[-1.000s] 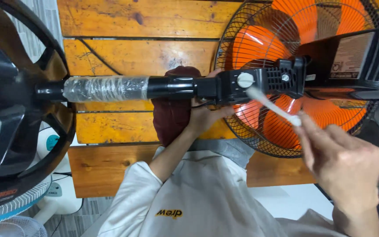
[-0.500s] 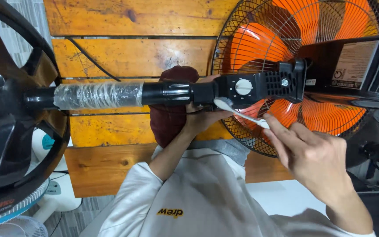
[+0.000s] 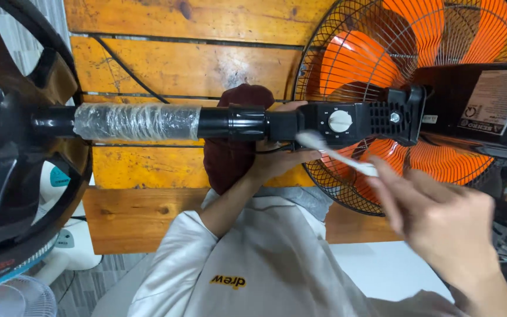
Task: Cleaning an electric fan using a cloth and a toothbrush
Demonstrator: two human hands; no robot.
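Your right hand [image 3: 441,217] pinches a thin white strip [image 3: 338,154] between fingertips – motion blur smears the fingers, so the exact grip is hard to read. The strip's far end lies against the black control box [image 3: 353,122] just below its white knob [image 3: 340,121]. Your left hand [image 3: 277,161] is mostly hidden behind the black pole [image 3: 230,122]; its fingers wrap the pole from beneath, next to the control box. A stretch of the pole is wrapped in clear plastic film [image 3: 137,122]. The fan's orange blades [image 3: 371,53] sit behind a wire guard [image 3: 324,64], cut off at the top and right edges – the round black base [image 3: 7,147] is cropped at the left. A wooden pallet [image 3: 165,70] lies behind.
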